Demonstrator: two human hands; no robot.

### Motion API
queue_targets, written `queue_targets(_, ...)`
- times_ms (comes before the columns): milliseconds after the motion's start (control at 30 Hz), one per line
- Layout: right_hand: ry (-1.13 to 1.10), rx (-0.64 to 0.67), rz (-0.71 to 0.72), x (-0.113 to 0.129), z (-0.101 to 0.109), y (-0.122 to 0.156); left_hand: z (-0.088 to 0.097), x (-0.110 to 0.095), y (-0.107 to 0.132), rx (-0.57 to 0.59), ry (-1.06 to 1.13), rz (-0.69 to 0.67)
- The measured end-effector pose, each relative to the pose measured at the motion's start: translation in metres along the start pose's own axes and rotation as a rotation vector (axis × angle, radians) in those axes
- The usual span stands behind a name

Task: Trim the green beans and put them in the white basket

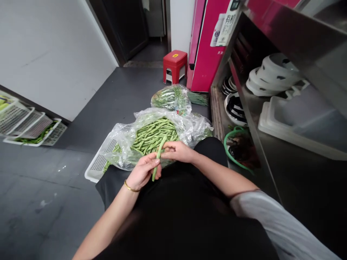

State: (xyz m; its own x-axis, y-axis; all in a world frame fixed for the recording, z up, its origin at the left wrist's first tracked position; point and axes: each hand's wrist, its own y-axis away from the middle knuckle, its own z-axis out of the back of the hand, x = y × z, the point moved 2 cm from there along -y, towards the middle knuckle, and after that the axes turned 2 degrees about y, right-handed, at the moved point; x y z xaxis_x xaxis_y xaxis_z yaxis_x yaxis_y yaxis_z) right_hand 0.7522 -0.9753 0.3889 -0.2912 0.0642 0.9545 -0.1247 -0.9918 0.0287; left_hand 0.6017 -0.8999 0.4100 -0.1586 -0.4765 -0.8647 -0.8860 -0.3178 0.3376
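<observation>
Several long green beans (pixel 158 159) are held together in front of my lap, slanting up and away. My left hand (pixel 145 168), with a gold bracelet at the wrist, is closed around their lower part. Higher up, the fingers of my right hand (pixel 177 151) pinch the same beans from the right side. Just beyond both hands lies a large heap of green beans (pixel 153 135) in an opened clear plastic bag (pixel 123 131). Left of the bag, a white perforated basket (pixel 93 169) shows partly, with some beans in it.
Behind the bag lie bagged leafy greens (pixel 170 99) and a red stool (pixel 175 65). On my right, a steel shelf (pixel 255 122) holds white containers (pixel 276 74) and a green-rimmed basket (pixel 235 144). White baskets (pixel 35 122) stand at far left.
</observation>
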Motion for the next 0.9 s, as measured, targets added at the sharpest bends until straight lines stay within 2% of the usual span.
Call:
queue_targets(67, 0.044, -0.033, 0.105, 0.003, -0.006, -0.007, 0.0, 0.008, -0.003, -0.012, 0.037, 0.037)
queue_targets(167, 0.426, -0.188, 0.261, 0.0, -0.02, -0.016, 0.005, 0.02, -0.008, -0.151, 0.166, 0.103)
queue_targets(233, 0.691, -0.201, 0.25, -0.007, -0.027, -0.021, 0.007, 0.025, -0.008, -0.218, 0.203, 0.137)
queue_targets(300, 0.824, -0.153, 0.128, -0.014, -0.025, -0.026, 0.005, 0.026, -0.005, -0.189, 0.155, 0.162)
queue_targets(367, 0.774, -0.102, -0.019, -0.018, -0.02, -0.026, 0.003, 0.023, -0.001, -0.148, 0.097, 0.136)
queue_targets(400, 0.674, -0.049, -0.077, -0.018, -0.019, -0.025, 0.003, 0.021, 0.001, -0.169, 0.079, 0.088)
queue_targets(533, 0.119, 0.321, -0.184, -0.013, -0.034, -0.012, 0.015, 0.012, 0.0, -0.389, -0.117, -0.216)
queue_targets(600, 0.018, 0.452, -0.175, -0.007, -0.042, -0.007, 0.021, 0.012, -0.003, -0.407, -0.285, -0.279)
queue_targets(667, 0.124, 0.408, -0.123, 0.0, -0.041, -0.006, 0.028, 0.014, -0.005, -0.402, -0.375, -0.263)
queue_targets(767, 0.391, 0.142, -0.02, 0.011, -0.021, -0.01, 0.033, 0.016, -0.006, -0.391, -0.459, -0.215)
queue_targets(800, 0.445, 0.091, 0.024, 0.014, -0.014, -0.011, 0.033, 0.016, -0.006, -0.379, -0.519, -0.217)
queue_targets(833, 0.467, 0.077, 0.072, 0.016, -0.008, -0.012, 0.032, 0.015, -0.006, -0.364, -0.594, -0.231)
queue_targets(900, 0.419, 0.173, 0.156, 0.016, -0.005, -0.013, 0.027, 0.012, -0.003, -0.326, -0.724, -0.282)
